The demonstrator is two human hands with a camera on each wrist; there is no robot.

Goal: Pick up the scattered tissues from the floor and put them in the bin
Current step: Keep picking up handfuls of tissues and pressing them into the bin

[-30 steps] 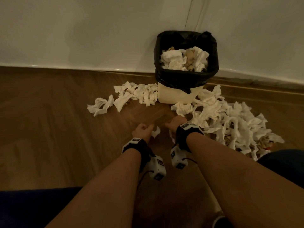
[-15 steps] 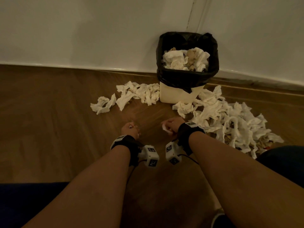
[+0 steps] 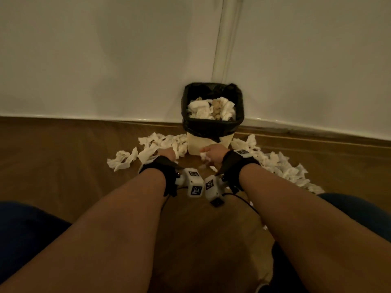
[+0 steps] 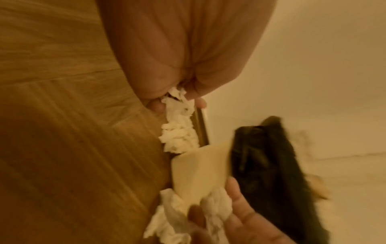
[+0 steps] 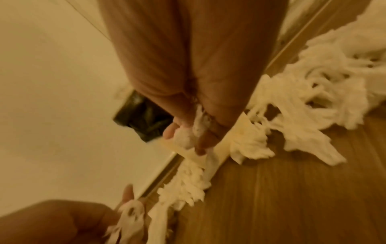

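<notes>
Your right hand (image 3: 212, 154) grips a crumpled white tissue (image 3: 204, 155), fingers curled round it, at centre frame just in front of the cream bin (image 3: 208, 144). The right wrist view confirms it: the wad (image 5: 185, 138) sits bunched inside the closed fingers (image 5: 205, 140), with a strip trailing below them.

Your left hand (image 3: 167, 154) is also closed on a tissue. The head view hides it behind the back of the hand, but the left wrist view shows white paper (image 4: 177, 102) pinched between thumb and curled fingers (image 4: 155, 104) and hanging out below them.

The bin stands at upper centre of the head view, against the white wall (image 3: 105, 60), lined with a black bag (image 3: 211, 125) folded over the rim. Crumpled tissues and some brownish paper (image 3: 211, 109) already fill it to near the rim.

Loose tissues remain on the wooden floor (image 3: 53, 155). One cluster (image 3: 160, 142) lies left of the bin base, beside your left hand, with a separate piece (image 3: 121, 159) further left. A larger heap (image 3: 281, 166) spreads right of the bin towards the right edge of the frame.

Both wrists carry black straps with white marker-tagged camera units (image 3: 194, 181), near each other at centre frame. Dark clothing (image 3: 25, 229) shows in the lower corners.
</notes>
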